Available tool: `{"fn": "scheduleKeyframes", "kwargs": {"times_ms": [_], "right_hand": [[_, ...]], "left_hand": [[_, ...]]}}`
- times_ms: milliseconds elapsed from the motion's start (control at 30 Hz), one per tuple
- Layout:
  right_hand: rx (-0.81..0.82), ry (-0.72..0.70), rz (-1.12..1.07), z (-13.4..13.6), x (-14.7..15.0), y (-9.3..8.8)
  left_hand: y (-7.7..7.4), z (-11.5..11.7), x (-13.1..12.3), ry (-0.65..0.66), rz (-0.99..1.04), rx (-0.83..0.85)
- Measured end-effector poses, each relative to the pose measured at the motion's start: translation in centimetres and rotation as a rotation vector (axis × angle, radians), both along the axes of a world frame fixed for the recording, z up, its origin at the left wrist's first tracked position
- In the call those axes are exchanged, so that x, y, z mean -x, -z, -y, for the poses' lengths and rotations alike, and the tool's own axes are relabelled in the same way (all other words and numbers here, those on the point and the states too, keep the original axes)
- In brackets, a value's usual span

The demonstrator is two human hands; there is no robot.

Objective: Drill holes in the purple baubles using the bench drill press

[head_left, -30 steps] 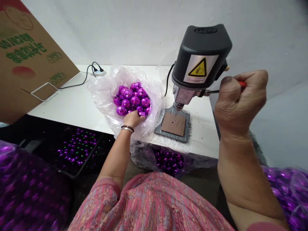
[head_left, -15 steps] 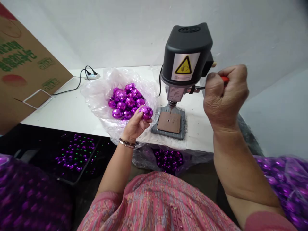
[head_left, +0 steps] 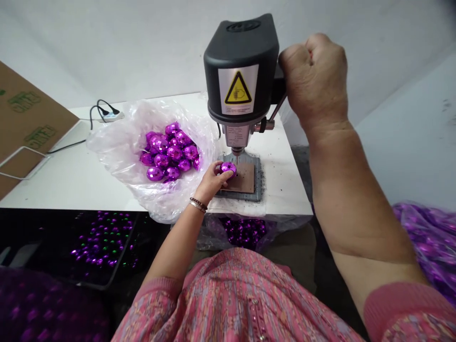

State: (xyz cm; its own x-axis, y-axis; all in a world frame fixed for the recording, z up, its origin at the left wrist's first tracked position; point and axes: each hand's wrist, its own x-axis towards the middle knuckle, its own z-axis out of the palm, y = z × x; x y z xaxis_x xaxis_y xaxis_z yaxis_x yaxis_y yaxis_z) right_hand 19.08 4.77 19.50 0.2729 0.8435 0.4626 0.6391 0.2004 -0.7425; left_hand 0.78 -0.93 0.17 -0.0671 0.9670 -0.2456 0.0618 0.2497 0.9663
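Between the fingers of my left hand [head_left: 214, 179] is a shiny purple faceted ball [head_left: 228, 168]. It is over the brown board [head_left: 245, 179] on the grey base of a small drill press [head_left: 241, 66], close below the drill bit. My right hand [head_left: 318, 80] is closed around the drill press's feed lever [head_left: 278, 108], high at the right of the black motor housing; the grip itself is mostly hidden by my fingers. To the left, several more purple balls [head_left: 174, 153] lie in an open clear plastic bag [head_left: 123, 159] on the white table.
A cardboard box [head_left: 26, 128] stands at the left, with a power strip [head_left: 113, 115] and black cable behind the bag. Bags of purple balls [head_left: 432, 247] sit low at the right. Dark shavings are scattered around the drill press base. A dark tray [head_left: 107, 242] with shiny pieces is below the table.
My left hand has carried the purple ball from beside the bag to the board under the drill bit. My right hand and the lever are higher. The view has shifted right.
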Motion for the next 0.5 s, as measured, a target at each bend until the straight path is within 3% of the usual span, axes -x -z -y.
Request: {"fn": "scheduleKeyframes", "kwargs": {"times_ms": [300,500], "right_hand": [[-0.017,-0.061,-0.045,0.3,-0.1,0.0],[-0.005,-0.083,-0.036,0.3,-0.3,0.1]], "left_hand": [[0.4,-0.9,-0.8,0.071,-0.169,-0.026],[0.6,-1.4,-1.3,0.089,-0.431,-0.086]]}}
